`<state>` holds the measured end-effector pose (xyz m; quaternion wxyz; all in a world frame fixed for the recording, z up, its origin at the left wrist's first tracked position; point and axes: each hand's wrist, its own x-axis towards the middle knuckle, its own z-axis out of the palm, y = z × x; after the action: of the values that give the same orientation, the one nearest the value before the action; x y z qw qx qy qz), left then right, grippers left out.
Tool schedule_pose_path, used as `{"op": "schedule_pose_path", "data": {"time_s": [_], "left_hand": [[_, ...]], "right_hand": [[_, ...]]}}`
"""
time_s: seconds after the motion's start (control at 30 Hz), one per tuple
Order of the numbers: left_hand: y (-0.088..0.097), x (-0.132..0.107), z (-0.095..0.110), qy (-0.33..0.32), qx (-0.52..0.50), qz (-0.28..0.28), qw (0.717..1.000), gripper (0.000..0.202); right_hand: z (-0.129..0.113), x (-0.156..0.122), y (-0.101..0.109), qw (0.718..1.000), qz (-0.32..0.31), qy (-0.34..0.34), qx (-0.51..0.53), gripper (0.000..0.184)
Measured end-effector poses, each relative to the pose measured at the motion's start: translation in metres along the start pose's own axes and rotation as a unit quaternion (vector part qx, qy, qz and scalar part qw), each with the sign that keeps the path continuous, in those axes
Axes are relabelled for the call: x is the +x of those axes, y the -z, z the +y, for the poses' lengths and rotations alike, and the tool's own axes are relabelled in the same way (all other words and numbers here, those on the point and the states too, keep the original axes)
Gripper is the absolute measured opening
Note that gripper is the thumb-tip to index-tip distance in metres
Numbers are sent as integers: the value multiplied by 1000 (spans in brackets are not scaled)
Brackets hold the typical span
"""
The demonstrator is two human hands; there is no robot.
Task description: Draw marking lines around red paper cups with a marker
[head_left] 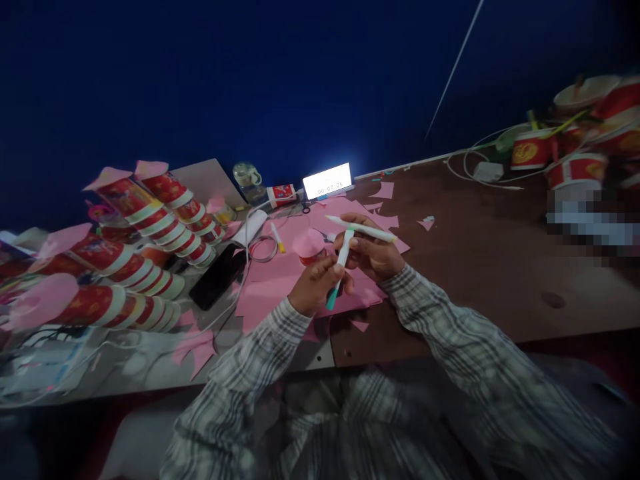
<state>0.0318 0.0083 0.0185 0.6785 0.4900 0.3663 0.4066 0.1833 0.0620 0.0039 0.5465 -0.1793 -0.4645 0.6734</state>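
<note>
Centre of frame: two pens of smooth plastic with a slight sheen, a white pen [363,229] and a teal-ended pen [341,268]. Beneath them: pink paper [273,277], matt and thin. Right half: brown table [490,267], matt and wood-like (grain not discernible). Left: stacked cups [150,220], glossy red-printed paper. Beside them: phone [217,277], glossy black. Lower frame: sleeves [440,320], soft checked cloth.

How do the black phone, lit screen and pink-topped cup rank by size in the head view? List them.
1. black phone, narrowly; it lies nearer the camera, so this lead is unsure.
2. lit screen.
3. pink-topped cup, clearly smallest.
</note>
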Motion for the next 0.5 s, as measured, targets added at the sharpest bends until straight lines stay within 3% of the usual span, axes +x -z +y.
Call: {"op": "schedule_pose_path", "data": {"time_s": [0.1,0.2,0.27,0.4,0.5], "left_hand": [[8,0,-8,30,8,-35,999,61],[18,2,-12,35,-58,34,997,66],[25,4,-11,35,-122,69,989,59],[36,1,-5,23,-214,49,975,45],[38,-5,-3,13,-205,39,978,40]], "right_hand": [[-1,6,9,998,37,36,-33,48],[-6,10,12,995,68,52,-57,40],[-11,11,10,994,75,53,-59,35],[-18,7,0,999,34,15,-35,29],[-17,1,-5,999,-29,-18,5,24]]}}
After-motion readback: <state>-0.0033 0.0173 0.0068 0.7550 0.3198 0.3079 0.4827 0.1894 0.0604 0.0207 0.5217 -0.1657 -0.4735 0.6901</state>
